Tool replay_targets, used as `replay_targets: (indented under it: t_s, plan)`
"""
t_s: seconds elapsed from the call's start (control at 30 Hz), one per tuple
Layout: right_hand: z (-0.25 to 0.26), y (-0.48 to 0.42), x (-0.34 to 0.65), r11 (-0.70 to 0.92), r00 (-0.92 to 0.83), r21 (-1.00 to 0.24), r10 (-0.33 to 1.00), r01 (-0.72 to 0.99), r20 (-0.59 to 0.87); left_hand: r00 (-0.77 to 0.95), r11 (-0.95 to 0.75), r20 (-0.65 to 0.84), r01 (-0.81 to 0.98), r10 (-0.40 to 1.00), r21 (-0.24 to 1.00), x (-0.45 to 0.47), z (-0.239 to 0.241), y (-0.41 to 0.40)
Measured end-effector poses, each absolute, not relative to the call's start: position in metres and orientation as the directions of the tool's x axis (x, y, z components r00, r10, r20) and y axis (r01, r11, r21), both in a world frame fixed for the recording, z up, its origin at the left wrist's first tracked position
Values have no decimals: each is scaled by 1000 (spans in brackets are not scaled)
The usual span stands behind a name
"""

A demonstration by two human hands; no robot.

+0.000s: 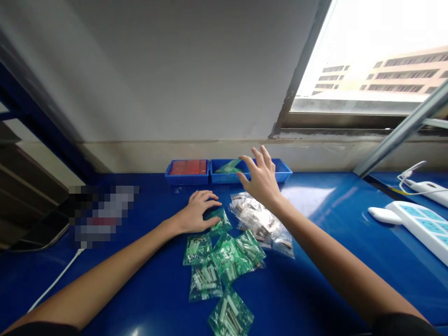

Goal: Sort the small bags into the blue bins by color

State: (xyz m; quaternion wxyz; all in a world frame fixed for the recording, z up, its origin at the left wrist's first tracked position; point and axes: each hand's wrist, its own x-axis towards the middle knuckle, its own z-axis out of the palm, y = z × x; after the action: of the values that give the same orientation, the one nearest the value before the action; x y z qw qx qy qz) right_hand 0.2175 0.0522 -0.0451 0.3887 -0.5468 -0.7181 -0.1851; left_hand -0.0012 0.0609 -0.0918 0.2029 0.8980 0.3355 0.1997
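Observation:
My left hand (199, 212) is low over the blue tabletop, fingers spread, its thumb at a green plastic bag (221, 223). My right hand (261, 179) is raised in front of a blue bin (224, 179), its fingers apart and nothing seen between them. Inside that bin lies a green bag (231, 166). Several green-tinted bags (229, 256) of small pale rods are spread on the table between my forearms, one bag (231, 315) nearest me. Beside them, partly behind my right wrist, is a heap of clear bags (255, 217) with small brownish pieces.
Left of the bin stands another blue bin (187, 179) holding red flat items (188, 167). A white power strip (420, 224) lies at the right, and a white cable (56, 280) runs along the left. The wall and a window (364, 70) are behind the table.

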Motion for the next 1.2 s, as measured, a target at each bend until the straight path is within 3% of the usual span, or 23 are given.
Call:
replay_targets:
  t_s: [0.07,0.17,0.27,0.33,0.4,0.47,0.57,0.63,0.73,0.83,0.93,1.03,1.2]
  plan:
    - [-62,52,220,322,-132,-135,685,937,717,723,-698,178,524,667,489,-4,-90,61]
    - [-86,42,226,411,-173,-170,673,895,719,700,-644,177,486,692,591,-6,-90,61]
    - [-91,31,229,503,-159,-282,666,817,729,570,-467,197,375,798,801,-2,-91,62]
    - [-83,28,226,508,-92,-439,725,741,682,455,-299,180,206,872,932,5,-93,65]
    - [-73,29,220,422,-12,-668,851,613,526,410,-180,163,5,897,984,13,-95,70]
    - [-68,32,211,241,-3,-867,964,437,266,430,-151,193,-130,882,980,22,-97,75]
    - [-73,40,199,14,-101,-971,995,238,-10,465,-197,247,-154,850,968,28,-100,80]
    - [-81,44,194,37,-129,-984,992,175,14,456,-214,231,-90,859,973,27,-100,79]
    - [-91,45,193,211,-88,-966,976,151,199,432,-196,175,5,885,981,23,-99,75]
    - [-96,41,196,285,-13,-943,958,174,287,406,-88,124,-105,905,991,23,-97,73]
    - [-97,38,197,272,48,-948,958,164,283,348,35,54,-245,936,969,26,-97,73]
    - [-97,38,197,268,60,-952,958,148,279,320,39,38,-230,947,972,28,-99,75]
    - [-97,38,200,423,19,-829,887,364,461,314,-95,120,-94,942,991,28,-101,76]
